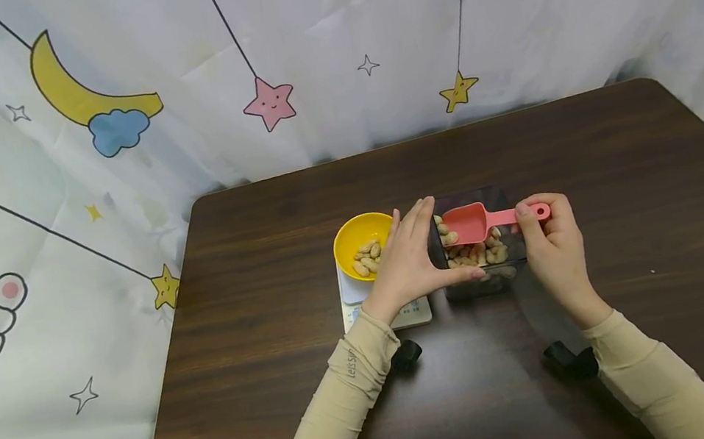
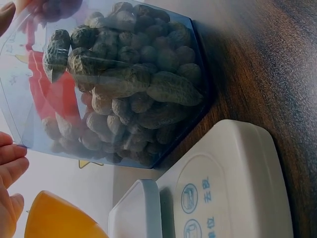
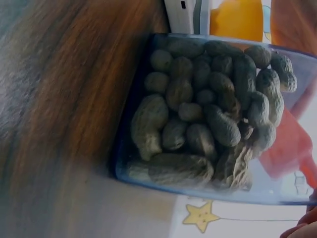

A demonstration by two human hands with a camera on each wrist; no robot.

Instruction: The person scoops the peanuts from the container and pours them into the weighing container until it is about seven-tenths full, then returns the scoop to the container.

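Note:
A pink scoop (image 1: 467, 223) lies level over the peanuts (image 1: 480, 254) in a clear plastic box (image 1: 474, 286). My right hand (image 1: 555, 252) pinches its handle between thumb and fingers at the box's right side. Across the box's left end spreads my left hand (image 1: 406, 263), its fingers straight at the rim and the thumb along the front. Just left of that hand, a yellow bowl (image 1: 343, 243) with several peanuts in it sits on a white scale (image 1: 414, 313). Through the clear wall in the right wrist view, whole peanuts (image 3: 193, 114) fill the lower part of the box.
Everything stands on a dark wooden table (image 1: 258, 321). A white curtain (image 1: 314, 31) with printed stars and moons hangs behind and to the left of it. Under each sleeve a black wrist device (image 1: 406, 355) shows. The scale's buttons (image 2: 190, 198) face the table's near side.

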